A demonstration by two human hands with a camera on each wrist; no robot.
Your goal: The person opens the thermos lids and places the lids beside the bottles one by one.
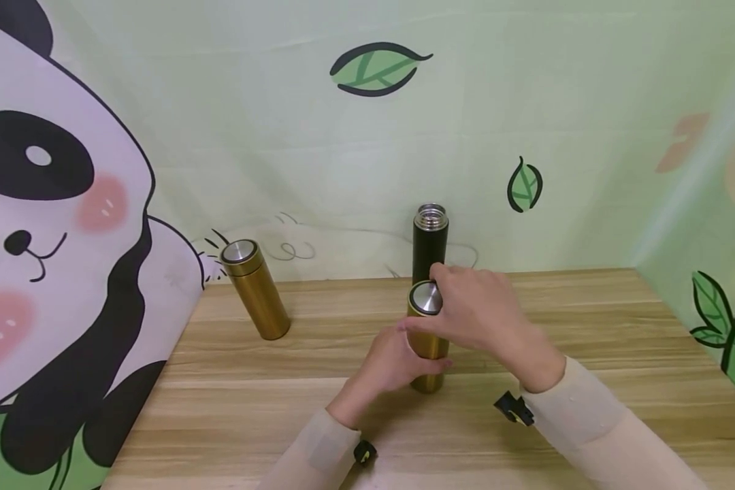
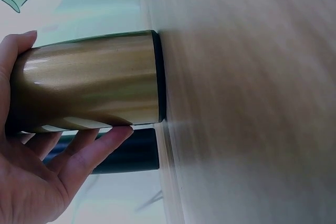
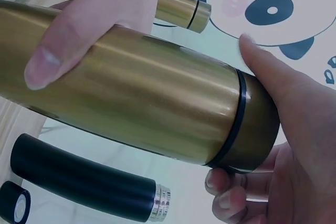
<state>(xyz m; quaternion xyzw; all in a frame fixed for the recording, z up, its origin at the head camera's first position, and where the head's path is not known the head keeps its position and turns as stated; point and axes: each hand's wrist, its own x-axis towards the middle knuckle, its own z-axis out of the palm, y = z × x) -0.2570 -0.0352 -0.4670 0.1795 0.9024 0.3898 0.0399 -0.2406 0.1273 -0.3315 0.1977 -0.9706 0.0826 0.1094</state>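
A gold thermos flask (image 1: pixel 430 348) stands upright on the table, with a steel-topped lid (image 3: pixel 258 124) on it. My left hand (image 1: pixel 384 359) grips its body, thumb on one side and fingers on the other. Around the lid, my right hand (image 1: pixel 480 306) curls its thumb and fingers. A black thermos flask (image 1: pixel 429 248) stands just behind, its steel mouth uncovered. Beside that flask, in the right wrist view, lies a small black lid (image 3: pixel 16 203); the head view does not show it.
Further left stands a second gold flask (image 1: pixel 260 296) with its lid on. All of it is on a wood-grain table (image 1: pixel 233 408). A pale green cloth backdrop (image 1: pixel 251 122) with panda and leaf drawings rises behind the table's far edge.
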